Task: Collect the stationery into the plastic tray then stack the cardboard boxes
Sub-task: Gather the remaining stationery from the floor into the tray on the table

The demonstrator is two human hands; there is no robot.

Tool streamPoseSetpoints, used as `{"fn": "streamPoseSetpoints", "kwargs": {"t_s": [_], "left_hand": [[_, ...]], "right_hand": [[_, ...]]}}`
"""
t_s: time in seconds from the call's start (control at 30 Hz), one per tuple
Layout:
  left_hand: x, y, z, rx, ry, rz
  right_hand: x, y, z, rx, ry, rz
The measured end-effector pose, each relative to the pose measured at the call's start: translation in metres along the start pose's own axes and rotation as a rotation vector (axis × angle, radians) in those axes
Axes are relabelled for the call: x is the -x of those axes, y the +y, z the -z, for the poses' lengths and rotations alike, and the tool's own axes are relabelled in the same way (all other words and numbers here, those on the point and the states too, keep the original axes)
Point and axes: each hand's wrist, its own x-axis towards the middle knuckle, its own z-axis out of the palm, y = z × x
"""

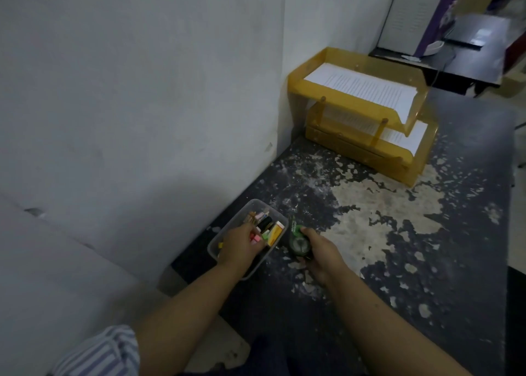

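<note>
- Head view, the step in hand: the collecting half of the task looks nearly done, and the stacking half is not yet begun. No cardboard boxes show anywhere in this view.
- The plastic tray, a clear rectangular tub, sits on the surface close to the wall. It already holds a jumble of stationery: a yellow-orange piece, a black one and small pink and green bits.
- The left hand reaches down into the tray with its fingers among the items. Its back faces the camera, so I cannot tell whether it pinches anything or only steadies the pile.
- The right hand is curled round a green tape dispenser, holding it just beside the tray's right wall and low over the surface.
- Next move, as I judge it: carry the dispenser leftward over the rim and let it go in the free end of the tray. The left hand would need to shift aside, as it covers much of the opening.
- The surface is dark, with its coating flaked off in pale patches.
- Well behind the tray stands a two-tier yellow paper tray with white sheets on both levels, set in the corner.
- A plain pale wall runs along the left. A dim room with a dark desk lies beyond.
- A striped sleeve shows at the bottom edge.
</note>
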Motion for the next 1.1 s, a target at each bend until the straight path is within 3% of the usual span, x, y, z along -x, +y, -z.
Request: {"fn": "streamPoseSetpoints", "kwargs": {"t_s": [0.2, 0.5, 0.73, 0.93, 1.1], "left_hand": [[0.009, -0.004, -0.002, -0.083, -0.050, -0.025], [0.009, -0.010, 0.005, 0.217, -0.036, 0.113], [0.005, -0.003, -0.001, 0.307, 0.025, 0.089], [0.006, -0.003, -0.007, 0.254, -0.020, 0.059], [0.015, -0.013, 0.004, 0.265, 0.131, 0.029]], "right_hand": [[0.001, 0.000, -0.002, 0.003, 0.030, -0.012], [0.004, -0.005, -0.008, -0.058, 0.061, 0.005], [0.007, -0.005, -0.009, -0.070, 0.061, 0.029], [0.011, -0.007, -0.008, -0.073, 0.051, 0.042], [0.014, -0.010, -0.012, -0.087, -0.018, 0.079]]}}
